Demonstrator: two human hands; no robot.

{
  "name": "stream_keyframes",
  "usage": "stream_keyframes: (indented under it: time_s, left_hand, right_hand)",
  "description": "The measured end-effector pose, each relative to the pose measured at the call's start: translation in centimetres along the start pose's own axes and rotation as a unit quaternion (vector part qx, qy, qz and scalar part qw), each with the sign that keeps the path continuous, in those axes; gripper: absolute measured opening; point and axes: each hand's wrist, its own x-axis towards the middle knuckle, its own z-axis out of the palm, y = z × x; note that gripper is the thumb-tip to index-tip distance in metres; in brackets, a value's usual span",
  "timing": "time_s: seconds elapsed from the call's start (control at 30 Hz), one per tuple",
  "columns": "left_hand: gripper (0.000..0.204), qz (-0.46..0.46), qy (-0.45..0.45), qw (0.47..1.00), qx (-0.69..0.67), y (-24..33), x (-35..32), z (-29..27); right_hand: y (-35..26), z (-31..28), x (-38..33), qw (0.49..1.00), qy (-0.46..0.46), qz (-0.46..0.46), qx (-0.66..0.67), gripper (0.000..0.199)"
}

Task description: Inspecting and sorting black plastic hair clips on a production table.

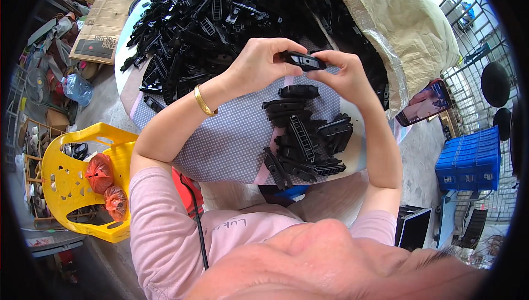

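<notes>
Between my two hands is a small black plastic part [304,60], long and narrow, held above the table. My left hand [263,63], with a gold bangle at its wrist, pinches the part's left end. The fingers of my right hand [344,71] grip its right end. Just below them a single black part [298,91] lies on the patterned tablecloth [215,145]. Nearer me is a small heap of similar black parts [302,137], some showing a ladder-like ribbed side. A far larger pile of black plastic parts [198,24] covers the back of the table.
A pale yellow woven sack [408,19] opens onto the pile at the back right. Beside it a phone [424,103] stands at the table's edge. A yellow plastic chair [71,184] with red bags [100,173] is at left, a blue crate [468,159] at right.
</notes>
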Motion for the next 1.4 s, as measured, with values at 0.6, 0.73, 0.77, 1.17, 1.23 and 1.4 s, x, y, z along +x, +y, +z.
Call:
stream_keyframes:
  time_s: [0.6,0.73,0.77,1.17,1.23,1.4]
  left_hand:
    - [0.018,0.192,-0.053,0.797,0.570,-5.0,6.4,1.5]
    - [0.014,0.190,0.004,0.877,0.441,-4.7,6.9,1.8]
    - [0.013,0.168,0.078,0.927,0.327,-3.9,6.6,1.9]
    - [0.033,-0.069,0.024,0.997,-0.002,-1.2,1.2,0.7]
    - [0.034,-0.074,0.026,0.997,-0.029,-1.0,1.0,1.0]
    - [0.036,-0.116,0.008,0.993,-0.035,-1.0,1.0,0.1]
  right_hand:
    - [4.2,1.6,0.3,0.984,0.005,0.045,-0.172,0.030]
    - [4.6,1.9,0.4,0.996,0.026,0.079,0.045,0.032]
    - [4.5,2.3,0.5,0.971,0.031,0.116,0.205,0.032]
    - [0.6,2.7,0.2,0.968,0.062,0.136,0.202,0.028]
    - [-0.3,2.7,0.1,0.971,0.073,0.147,0.175,0.027]
    - [-0.9,2.3,0.0,0.992,0.085,0.078,0.057,0.035]
